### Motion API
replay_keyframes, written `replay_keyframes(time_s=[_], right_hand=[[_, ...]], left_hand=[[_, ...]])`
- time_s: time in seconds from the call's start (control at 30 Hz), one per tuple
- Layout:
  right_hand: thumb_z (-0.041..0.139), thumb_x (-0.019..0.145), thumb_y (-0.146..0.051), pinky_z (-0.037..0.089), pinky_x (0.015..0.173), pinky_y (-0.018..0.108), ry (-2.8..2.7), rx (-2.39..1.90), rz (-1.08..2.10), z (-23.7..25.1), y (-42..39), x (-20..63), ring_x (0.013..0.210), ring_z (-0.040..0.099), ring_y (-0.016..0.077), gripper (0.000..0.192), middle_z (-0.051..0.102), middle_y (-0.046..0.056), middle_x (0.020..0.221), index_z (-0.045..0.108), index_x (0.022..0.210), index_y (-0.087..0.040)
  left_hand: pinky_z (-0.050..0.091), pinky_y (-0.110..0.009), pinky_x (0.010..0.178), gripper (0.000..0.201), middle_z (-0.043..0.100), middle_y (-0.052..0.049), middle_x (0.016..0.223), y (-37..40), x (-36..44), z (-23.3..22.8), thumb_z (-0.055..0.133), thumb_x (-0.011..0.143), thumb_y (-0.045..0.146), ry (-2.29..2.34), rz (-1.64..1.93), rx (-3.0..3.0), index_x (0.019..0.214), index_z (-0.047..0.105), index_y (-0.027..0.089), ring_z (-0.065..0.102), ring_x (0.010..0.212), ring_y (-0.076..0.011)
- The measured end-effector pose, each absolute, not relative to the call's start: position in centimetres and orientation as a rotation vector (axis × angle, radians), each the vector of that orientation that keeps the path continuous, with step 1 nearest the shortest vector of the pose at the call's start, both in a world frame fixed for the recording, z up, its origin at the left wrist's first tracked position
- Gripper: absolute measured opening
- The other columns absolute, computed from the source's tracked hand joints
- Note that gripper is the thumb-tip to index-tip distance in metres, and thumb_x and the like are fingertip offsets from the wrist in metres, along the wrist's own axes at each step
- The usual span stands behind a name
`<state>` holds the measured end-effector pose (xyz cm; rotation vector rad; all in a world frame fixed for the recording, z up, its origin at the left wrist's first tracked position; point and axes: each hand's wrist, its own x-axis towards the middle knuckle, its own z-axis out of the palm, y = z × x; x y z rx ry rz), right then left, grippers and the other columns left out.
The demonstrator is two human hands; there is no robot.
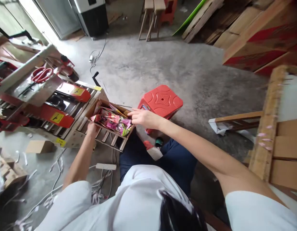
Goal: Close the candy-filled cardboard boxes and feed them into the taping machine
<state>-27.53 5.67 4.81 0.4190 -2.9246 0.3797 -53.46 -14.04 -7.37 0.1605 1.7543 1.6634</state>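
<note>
White sleeves and a white shirt front fill the bottom of the view, with dark blue trousers above them. From there both bare arms reach toward 11 o'clock to an open brown cardboard box (90,110) packed with bright pink, green and yellow snack packets (113,121). That box sits on the metal roller bed of a grey and red carton-sealing machine (55,106), left of centre. At the box's 7 o'clock edge, the left hand (92,129) has its grip closed around the near cardboard wall, fingers tucked under the rim. At its 3 o'clock corner, the right hand (142,117) lies palm down with fingers spread loosely apart, fingertips touching the box's edge and the nearest packets; it clamps nothing. Just past the right hand, at 1 o'clock, stands a red plastic stool (163,101) on the grey concrete floor (163,64). Red-handled scissors (41,74) lie on the machine's upper plate at 10 o'clock. White cables trail across the floor at 7 o'clock.
</note>
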Motion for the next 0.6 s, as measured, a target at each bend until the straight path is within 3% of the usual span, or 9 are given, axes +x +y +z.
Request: replay_keyframes(time_s=[0.1,0.17,0.23,0.33,0.43,0.53,0.6], right_hand=[[0.041,0.089,-0.002,0.027,0.122,0.054,-2.865,0.298,0.587,4.7,5.3,-27.6,0.141,0.043,0.0232,0.037,0.068,0.011,0.122,0.065,0.113,-0.016],[0.044,0.089,-0.007,0.025,0.123,0.054,-2.766,0.164,0.783,5.1,4.3,-27.2,0.148,0.032,0.0235,0.05,0.052,0.013,0.146,0.05,0.137,-0.017],[0.045,0.093,-0.017,0.024,0.124,0.052,-2.714,0.083,0.922,5.0,2.7,-27.9,0.151,0.023,0.0221,0.059,0.035,0.013,0.158,0.032,0.151,-0.018],[0.045,0.098,-0.032,0.016,0.125,0.055,-2.854,0.051,0.905,3.2,0.1,-31.3,0.153,0.016,0.0249,0.062,0.027,0.012,0.162,0.024,0.155,-0.019],[0.052,0.095,-0.039,0.012,0.125,0.055,-3.026,-0.08,0.786,0.5,-1.7,-35.0,0.153,0.015,0.0294,0.068,0.033,0.016,0.159,0.03,0.153,-0.012],[0.056,0.094,-0.038,0.013,0.127,0.05,-3.079,-0.184,0.702,-0.9,-2.6,-36.5,0.151,0.02,0.0296,0.067,0.039,0.02,0.155,0.037,0.15,-0.005],[0.057,0.093,-0.037,0.014,0.127,0.05,-3.08,-0.203,0.697,-1.0,-2.6,-36.4,0.151,0.022,0.0297,0.067,0.04,0.02,0.155,0.039,0.149,-0.004]], left_hand=[[0.054,-0.028,0.07,0.04,0.064,-0.001,0.067,-15.0,-55.8,-6.6,0.08,0.047,0.042,1.898,1.811,0.325,0.074,0.063,0.017,0.065,0.075,-0.0192],[0.054,-0.026,0.073,0.038,0.068,-0.001,0.077,-15.1,-57.5,-4.5,0.079,0.054,0.043,1.916,1.891,0.557,0.08,0.068,0.018,0.065,0.079,-0.0176],[0.053,-0.024,0.073,0.033,0.068,-0.002,0.083,-14.8,-58.9,-1.7,0.077,0.064,0.046,1.875,1.83,0.792,0.082,0.069,0.02,0.065,0.079,-0.0155],[0.051,-0.023,0.066,0.032,0.065,-0.003,0.077,-13.6,-59.9,2.0,0.079,0.067,0.048,1.763,1.42,1.135,0.075,0.069,0.019,0.062,0.071,-0.0141],[0.051,-0.026,0.068,0.033,0.066,-0.004,0.075,-11.9,-59.6,3.8,0.077,0.071,0.051,1.659,0.858,1.455,0.074,0.071,0.018,0.061,0.07,-0.0156],[0.051,-0.028,0.076,0.036,0.07,-0.004,0.087,-10.7,-59.2,4.6,0.07,0.077,0.055,1.622,0.473,1.642,0.091,0.075,0.022,0.064,0.079,-0.0177],[0.051,-0.029,0.08,0.052,0.071,-0.005,0.099,-10.9,-59.1,5.3,0.071,0.073,0.058,1.566,0.342,1.673,0.111,0.072,0.024,0.065,0.088,-0.0204]])
